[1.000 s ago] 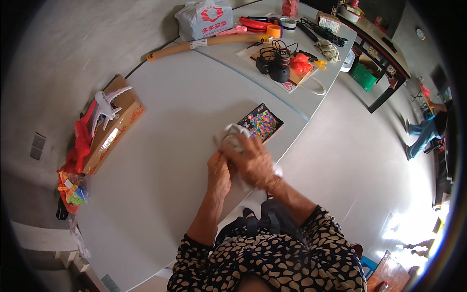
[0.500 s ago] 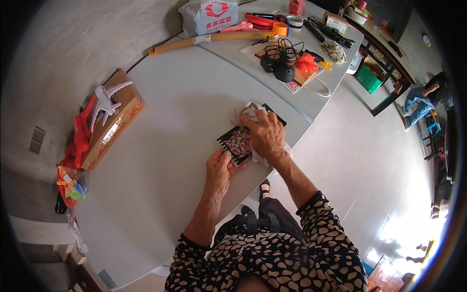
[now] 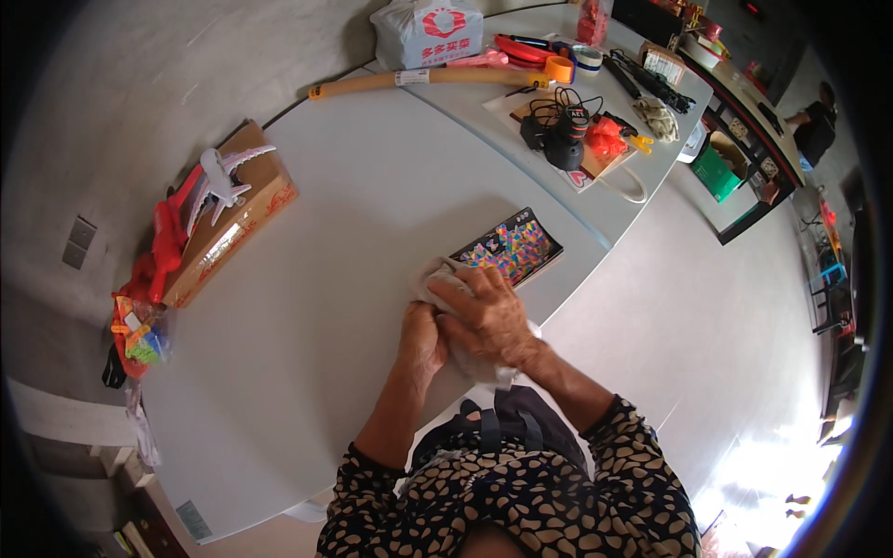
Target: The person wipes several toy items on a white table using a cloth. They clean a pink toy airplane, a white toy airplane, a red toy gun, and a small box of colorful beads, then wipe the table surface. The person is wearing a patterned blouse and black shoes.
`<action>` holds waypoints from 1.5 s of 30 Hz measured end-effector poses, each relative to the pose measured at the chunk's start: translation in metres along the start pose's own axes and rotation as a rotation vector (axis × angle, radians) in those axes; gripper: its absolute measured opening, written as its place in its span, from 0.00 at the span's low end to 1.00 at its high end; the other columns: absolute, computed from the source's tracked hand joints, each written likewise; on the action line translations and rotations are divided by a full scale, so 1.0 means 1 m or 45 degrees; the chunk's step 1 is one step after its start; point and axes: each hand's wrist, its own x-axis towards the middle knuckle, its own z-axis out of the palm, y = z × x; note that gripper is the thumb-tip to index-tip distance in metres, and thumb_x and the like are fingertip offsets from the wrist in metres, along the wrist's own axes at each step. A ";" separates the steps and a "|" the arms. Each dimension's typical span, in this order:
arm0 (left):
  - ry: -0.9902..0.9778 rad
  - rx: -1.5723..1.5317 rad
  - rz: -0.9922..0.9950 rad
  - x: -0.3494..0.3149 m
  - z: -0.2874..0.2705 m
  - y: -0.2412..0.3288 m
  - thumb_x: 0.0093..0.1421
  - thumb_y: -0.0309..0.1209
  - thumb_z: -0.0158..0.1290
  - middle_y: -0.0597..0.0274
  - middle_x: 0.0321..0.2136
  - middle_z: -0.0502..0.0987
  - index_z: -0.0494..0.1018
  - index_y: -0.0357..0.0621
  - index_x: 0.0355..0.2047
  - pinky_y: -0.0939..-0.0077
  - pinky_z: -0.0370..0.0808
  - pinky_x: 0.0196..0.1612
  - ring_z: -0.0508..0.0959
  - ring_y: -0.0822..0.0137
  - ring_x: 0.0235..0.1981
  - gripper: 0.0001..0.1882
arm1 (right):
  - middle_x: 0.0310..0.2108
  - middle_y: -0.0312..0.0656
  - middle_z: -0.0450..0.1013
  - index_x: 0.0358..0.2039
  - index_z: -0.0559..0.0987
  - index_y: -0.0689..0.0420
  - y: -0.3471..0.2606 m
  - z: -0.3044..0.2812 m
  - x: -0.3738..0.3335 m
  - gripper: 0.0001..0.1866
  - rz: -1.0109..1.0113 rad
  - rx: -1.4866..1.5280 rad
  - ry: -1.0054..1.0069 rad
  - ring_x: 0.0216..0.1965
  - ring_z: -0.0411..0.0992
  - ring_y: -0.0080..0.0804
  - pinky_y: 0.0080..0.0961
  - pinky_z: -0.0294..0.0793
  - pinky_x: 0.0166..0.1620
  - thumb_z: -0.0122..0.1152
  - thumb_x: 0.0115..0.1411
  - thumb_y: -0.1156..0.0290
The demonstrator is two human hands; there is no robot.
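A flat black rectangular item (image 3: 510, 245) with a multicoloured triangle pattern lies slanted near the table's right edge. I cannot tell whether it is a notebook or a thin box. My left hand (image 3: 423, 337) is closed at its near-left end, with the fingertips partly hidden. My right hand (image 3: 491, 318) grips a bunched whitish cloth (image 3: 479, 361) and presses it over that same end, against my left fingers. Part of the cloth hangs down by the table edge. The item's far end shows uncovered.
On the grey table (image 3: 316, 214), a cardboard box (image 3: 246, 219) with a white toy plane (image 3: 220, 181) stands at left. A long wrapped tube (image 3: 372, 84), white bag (image 3: 428, 35), orange tape roll (image 3: 559, 69) and black-red power tool (image 3: 566, 135) lie farther back. Another person (image 3: 815, 126) is far right.
My right hand has moved the cloth from the item's far end down to its near-left end. The colourful far part is now uncovered. The view has shifted slightly.
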 end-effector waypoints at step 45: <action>0.074 0.741 0.262 -0.004 0.031 0.007 0.54 0.27 0.60 0.67 0.20 0.72 0.70 0.41 0.29 0.82 0.67 0.14 0.70 0.77 0.16 0.09 | 0.39 0.40 0.70 0.43 0.79 0.39 0.051 -0.017 -0.019 0.17 0.420 -0.364 0.196 0.43 0.69 0.42 0.42 0.70 0.43 0.58 0.51 0.68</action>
